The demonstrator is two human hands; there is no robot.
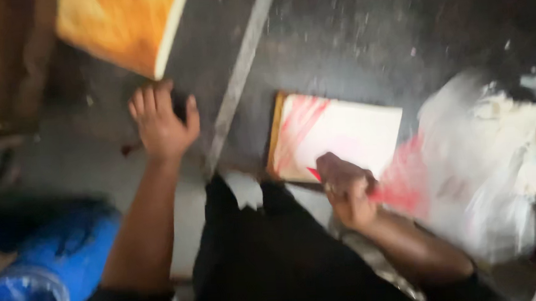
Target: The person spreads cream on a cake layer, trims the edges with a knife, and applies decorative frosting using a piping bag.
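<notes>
Paintwork on the small white rectangular board with the orange-brown edge [341,133] is where I'm at, and honestly the view is pretty smeared, so bear with me. My right hand [346,189] is curled into a fist at the board's near edge, fingers together and clamped around something thin with a red tip; I'd guess a brush or scraper, but the blur won't let me say which. Red streaks already cover the left part of the board, while the right part is bare white. So I'd call this mid-coat, maybe a third of the way over.

My left hand [162,123] is flat on the dark speckled floor [348,46], fingers spread apart, holding nothing, just propping me up beside the long grey metal strip [239,78] that runs diagonally between both hands. Near it sits a bigger orange wooden panel with a pale edge [124,26].

Off to the right there's a crumpled white plastic sheet smeared with red and white [485,156], touching or just beside the board, can't tell which. A blue plastic drum on its side [46,269] lies down by my left elbow.

Next move, as I see it, calls for steady strokes toward the bare white side, keeping the pressure light so the board doesn't skid.
</notes>
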